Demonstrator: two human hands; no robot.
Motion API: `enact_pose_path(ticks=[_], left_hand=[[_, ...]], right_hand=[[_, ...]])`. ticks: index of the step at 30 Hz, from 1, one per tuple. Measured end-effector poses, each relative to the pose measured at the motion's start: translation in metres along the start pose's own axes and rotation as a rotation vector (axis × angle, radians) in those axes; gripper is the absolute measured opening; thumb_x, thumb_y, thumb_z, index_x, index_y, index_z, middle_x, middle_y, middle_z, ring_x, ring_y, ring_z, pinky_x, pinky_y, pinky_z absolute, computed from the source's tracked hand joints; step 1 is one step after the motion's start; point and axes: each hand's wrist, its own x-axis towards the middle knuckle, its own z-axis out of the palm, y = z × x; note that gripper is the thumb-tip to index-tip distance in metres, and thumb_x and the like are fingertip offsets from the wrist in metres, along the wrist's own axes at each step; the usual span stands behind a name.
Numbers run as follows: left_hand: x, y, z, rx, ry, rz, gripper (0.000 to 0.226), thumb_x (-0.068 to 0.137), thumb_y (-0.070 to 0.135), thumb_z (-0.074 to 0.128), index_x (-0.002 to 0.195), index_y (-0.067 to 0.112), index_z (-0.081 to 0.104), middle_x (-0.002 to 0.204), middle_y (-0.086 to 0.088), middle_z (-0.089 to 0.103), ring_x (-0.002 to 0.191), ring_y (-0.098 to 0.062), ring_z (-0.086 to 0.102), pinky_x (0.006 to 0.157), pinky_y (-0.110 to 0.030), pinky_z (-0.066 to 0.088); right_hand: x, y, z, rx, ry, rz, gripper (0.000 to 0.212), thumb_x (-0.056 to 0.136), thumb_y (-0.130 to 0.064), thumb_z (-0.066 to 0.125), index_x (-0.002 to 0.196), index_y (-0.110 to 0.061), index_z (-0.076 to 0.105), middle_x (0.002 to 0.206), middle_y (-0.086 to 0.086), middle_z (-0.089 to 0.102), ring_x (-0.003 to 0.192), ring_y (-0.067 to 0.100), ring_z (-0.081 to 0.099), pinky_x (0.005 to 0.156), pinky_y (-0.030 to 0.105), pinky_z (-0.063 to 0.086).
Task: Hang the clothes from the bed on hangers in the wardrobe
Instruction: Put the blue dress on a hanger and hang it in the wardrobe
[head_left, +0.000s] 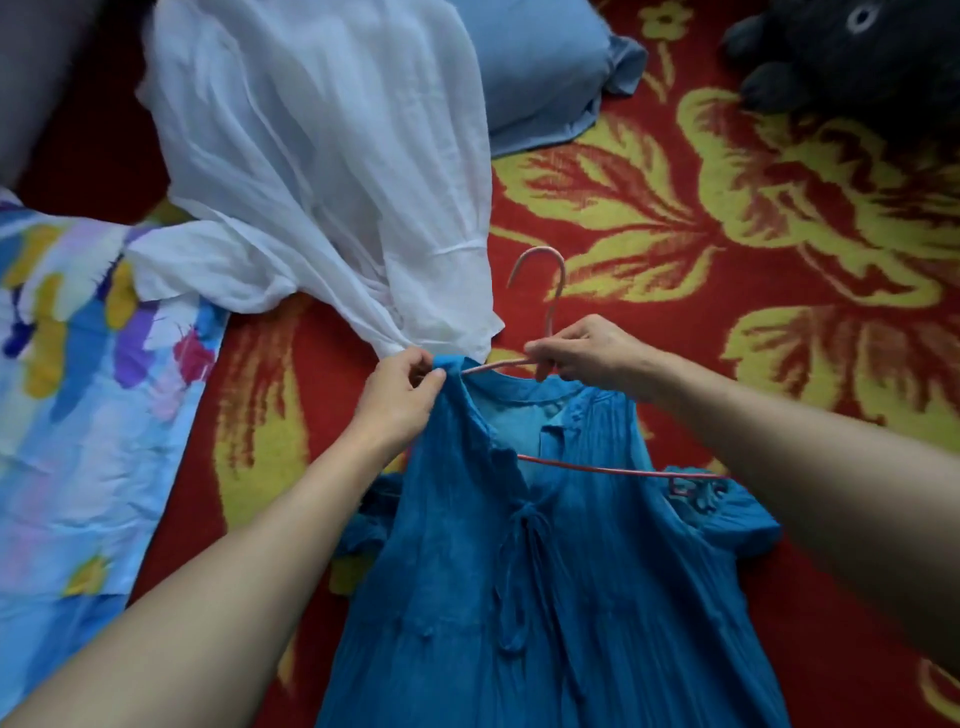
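Observation:
A blue pleated dress (550, 587) lies on the bed's red and yellow flowered cover (727, 249). A pink hanger (550, 291) sits partly inside its neckline, hook pointing away from me, its lower bar crossing the neck opening. My left hand (402, 395) pinches the dress's left shoulder fabric at the neck edge. My right hand (587, 348) grips the hanger just below the hook. A white sheer garment (322, 171) lies beyond, touching the dress's top. A multicoloured printed garment (88, 374) lies at the left.
A blue pillow (540, 67) rests at the top centre of the bed. A dark plush toy (852, 52) sits at the top right. A grey surface (36, 67) shows at the top left corner.

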Motion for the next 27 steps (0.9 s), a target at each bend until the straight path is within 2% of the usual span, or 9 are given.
enact_pose_path(ticks=[4,8,10,12,14,16,20,23,27], left_hand=[[0.006,-0.021,-0.008,0.485,-0.131,-0.015,0.019,0.081,0.031,0.058,0.087,0.02,0.044,0.085,-0.006,0.062,0.086,-0.034,0.059,0.077,-0.043,0.046],[0.013,-0.039,-0.005,0.351,-0.06,-0.041,0.036,0.082,0.016,0.055,0.117,0.022,0.045,0.088,-0.01,0.059,0.091,-0.038,0.057,0.072,-0.037,0.038],[0.012,-0.047,-0.005,0.279,-0.06,-0.027,0.047,0.079,0.018,0.054,0.125,0.029,0.054,0.099,-0.01,0.067,0.096,-0.032,0.06,0.08,-0.036,0.044],[0.008,-0.055,-0.006,0.218,-0.07,-0.021,0.035,0.076,0.02,0.055,0.107,0.03,0.068,0.091,0.0,0.073,0.088,-0.016,0.066,0.076,-0.03,0.048],[0.006,-0.066,-0.008,0.203,-0.063,-0.024,0.022,0.081,0.012,0.059,0.089,0.029,0.071,0.069,0.004,0.069,0.062,0.0,0.059,0.062,-0.025,0.041],[0.005,-0.073,-0.014,0.203,-0.038,-0.01,0.023,0.083,0.01,0.062,0.09,0.032,0.066,0.055,0.003,0.056,0.054,-0.005,0.048,0.057,-0.028,0.037],[0.001,-0.071,-0.024,0.076,-0.075,0.037,0.035,0.089,0.009,0.06,0.095,0.044,0.064,0.074,-0.012,0.059,0.068,-0.018,0.05,0.063,-0.024,0.041],[0.001,-0.06,-0.022,0.049,-0.126,0.048,0.044,0.091,0.006,0.057,0.087,0.048,0.068,0.09,-0.014,0.068,0.08,-0.018,0.057,0.081,-0.042,0.05],[0.002,-0.038,-0.023,0.033,-0.192,0.089,0.033,0.093,0.005,0.057,0.095,0.035,0.071,0.096,-0.006,0.073,0.089,-0.016,0.063,0.089,-0.045,0.048]], right_hand=[[0.029,0.008,0.039,0.099,-0.061,0.002,0.034,0.086,-0.046,0.067,0.085,-0.013,0.076,0.068,0.001,0.064,0.059,0.012,0.052,0.052,0.025,0.039],[0.042,0.039,0.014,-0.23,0.624,0.208,0.039,0.085,-0.051,0.065,0.106,-0.018,0.067,0.105,0.003,0.07,0.099,0.023,0.063,0.078,0.031,0.044],[0.039,0.053,0.002,-0.446,0.615,0.416,0.057,0.081,-0.059,0.064,0.116,-0.014,0.057,0.114,0.008,0.064,0.108,0.032,0.06,0.083,0.036,0.045],[0.039,0.063,-0.001,-0.507,0.457,0.533,0.054,0.078,-0.056,0.069,0.104,-0.01,0.057,0.104,0.01,0.062,0.096,0.033,0.06,0.078,0.036,0.046],[0.041,0.071,-0.005,-0.39,0.417,0.568,0.031,0.079,-0.036,0.074,0.082,-0.008,0.059,0.091,0.01,0.063,0.071,0.026,0.058,0.064,0.03,0.046],[0.04,0.081,-0.016,-0.143,0.448,0.556,0.015,0.08,-0.017,0.075,0.081,-0.004,0.068,0.086,0.012,0.068,0.058,0.021,0.058,0.05,0.027,0.049],[0.02,0.094,-0.034,0.392,0.368,0.517,0.007,0.086,-0.006,0.07,0.083,-0.003,0.064,0.081,0.01,0.063,0.06,0.016,0.056,0.038,0.02,0.045],[0.016,0.096,-0.039,0.636,0.348,0.543,0.008,0.094,-0.01,0.06,0.087,-0.006,0.059,0.079,0.007,0.06,0.064,0.018,0.058,0.052,0.029,0.052],[0.023,0.098,-0.054,0.916,0.402,0.571,0.024,0.099,-0.007,0.049,0.075,-0.011,0.05,0.04,-0.003,0.043,0.032,0.006,0.04,0.047,0.019,0.045]])
